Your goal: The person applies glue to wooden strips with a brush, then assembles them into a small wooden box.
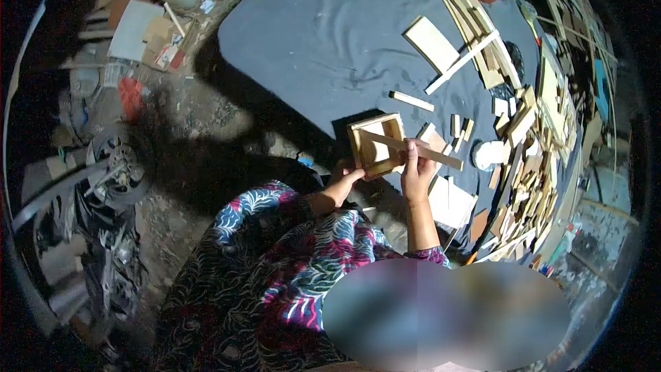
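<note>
The left hand (341, 183) grips a wooden box (378, 153) by the table (310, 41)'s near edge. The right hand (417, 178) pinches a strip (444, 159) across it.

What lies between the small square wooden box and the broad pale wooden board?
The head view shows a short, narrow wooden stick on grey cloth.

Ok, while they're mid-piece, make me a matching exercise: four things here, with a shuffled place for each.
1. wooden box
2. wooden strip
3. grey cloth
4. red crumpled item

A. at picture left, away from the hands
B. held by the left hand
C. spread under wood pieces
D. held in the right hand

Pairs: 1-B, 2-D, 3-C, 4-A
</note>
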The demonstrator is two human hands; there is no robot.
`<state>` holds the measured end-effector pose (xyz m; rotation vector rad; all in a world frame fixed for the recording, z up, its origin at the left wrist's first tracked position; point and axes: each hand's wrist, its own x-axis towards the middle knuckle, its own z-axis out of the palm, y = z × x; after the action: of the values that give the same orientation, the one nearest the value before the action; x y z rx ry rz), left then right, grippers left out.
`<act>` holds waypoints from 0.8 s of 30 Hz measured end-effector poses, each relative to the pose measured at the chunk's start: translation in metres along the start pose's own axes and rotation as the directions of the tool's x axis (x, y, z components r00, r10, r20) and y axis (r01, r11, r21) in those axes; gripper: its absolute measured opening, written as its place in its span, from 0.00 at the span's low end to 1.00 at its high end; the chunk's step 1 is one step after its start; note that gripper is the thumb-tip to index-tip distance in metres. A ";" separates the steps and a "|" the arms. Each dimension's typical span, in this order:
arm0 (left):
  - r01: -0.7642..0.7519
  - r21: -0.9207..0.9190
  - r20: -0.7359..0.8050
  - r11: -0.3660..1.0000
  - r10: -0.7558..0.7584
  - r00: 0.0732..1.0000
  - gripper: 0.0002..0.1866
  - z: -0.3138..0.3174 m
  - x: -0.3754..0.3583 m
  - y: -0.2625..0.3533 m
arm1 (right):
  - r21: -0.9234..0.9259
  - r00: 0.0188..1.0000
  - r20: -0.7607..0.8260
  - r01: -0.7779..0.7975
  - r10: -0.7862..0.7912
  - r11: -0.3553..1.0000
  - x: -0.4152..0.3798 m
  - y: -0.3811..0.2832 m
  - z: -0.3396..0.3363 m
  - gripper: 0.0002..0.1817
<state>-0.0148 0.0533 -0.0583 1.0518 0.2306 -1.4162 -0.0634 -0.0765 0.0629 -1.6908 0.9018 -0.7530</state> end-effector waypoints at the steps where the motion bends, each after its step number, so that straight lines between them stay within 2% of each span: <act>1: 0.029 -0.011 0.009 1.000 -0.029 1.000 0.10 0.000 -0.003 0.005 | 0.104 0.996 -0.069 -0.050 0.057 0.993 0.001 -0.011 0.000 0.08; 2: 0.011 -0.017 0.098 1.000 -0.010 0.995 0.10 0.000 -0.006 0.011 | 0.037 0.995 -0.102 -0.010 0.013 0.999 0.000 0.015 -0.008 0.10; 3: 0.029 0.021 0.102 0.999 -0.031 0.994 0.10 0.001 -0.007 0.014 | 0.052 0.990 -0.138 -0.022 0.029 0.998 -0.001 0.014 -0.010 0.10; 5: 0.002 0.106 0.025 0.994 -0.004 1.000 0.20 0.001 -0.009 0.016 | 0.228 0.959 -0.171 -0.183 0.225 0.956 -0.002 0.006 -0.010 0.10; 6: 0.032 0.055 0.063 0.998 -0.035 0.997 0.22 -0.010 -0.004 0.007 | 0.218 0.946 -0.256 -0.143 0.198 0.965 -0.002 0.008 -0.008 0.10; 7: 0.050 0.093 0.059 0.994 -0.056 0.997 0.22 -0.008 -0.007 0.010 | 0.224 0.945 -0.271 -0.122 0.182 0.967 -0.004 0.014 -0.008 0.11; 9: -0.008 0.053 0.119 0.999 0.002 0.993 0.20 -0.008 -0.013 0.015 | 0.151 0.943 -0.229 -0.211 0.242 0.966 -0.009 0.021 -0.012 0.10; 10: 0.029 0.090 0.114 0.996 -0.039 0.993 0.21 -0.009 -0.014 0.017 | 0.096 0.955 -0.266 -0.112 0.133 0.989 -0.008 0.020 -0.009 0.09; 13: 0.025 0.139 0.053 0.990 -0.033 0.998 0.23 0.003 -0.021 0.030 | 0.029 0.968 -0.225 -0.107 0.111 0.994 -0.004 0.013 -0.011 0.08; 14: 0.024 0.038 0.006 0.999 -0.024 1.000 0.16 0.012 -0.023 0.034 | 0.045 0.963 -0.237 -0.120 0.128 0.992 -0.004 0.017 -0.011 0.08; 16: 0.038 0.085 0.024 0.996 -0.041 0.999 0.19 0.008 -0.022 0.032 | -0.023 0.984 -0.177 -0.006 0.002 1.000 -0.002 0.022 -0.010 0.07; 17: 0.041 0.115 0.054 0.993 -0.047 0.997 0.23 0.006 -0.021 0.032 | -0.014 0.983 -0.181 -0.012 0.009 1.000 -0.002 0.023 -0.011 0.07; 19: 0.042 0.111 0.047 0.993 -0.047 0.998 0.22 0.008 -0.022 0.033 | -0.031 0.990 -0.141 -0.017 0.013 0.999 0.000 0.022 -0.013 0.07; 23: 0.033 0.109 0.059 0.994 -0.040 0.997 0.22 0.010 -0.023 0.034 | 0.015 0.986 -0.168 0.005 -0.002 1.000 0.005 0.025 -0.017 0.08; 24: 0.032 0.102 0.056 0.994 -0.038 0.998 0.22 0.009 -0.023 0.033 | 0.023 0.989 -0.138 -0.057 0.059 0.998 0.006 0.023 -0.019 0.08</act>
<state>0.0051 0.0566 -0.0223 1.0918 0.1377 -1.5007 -0.0802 -0.0953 0.0463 -1.6039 1.0323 -0.8449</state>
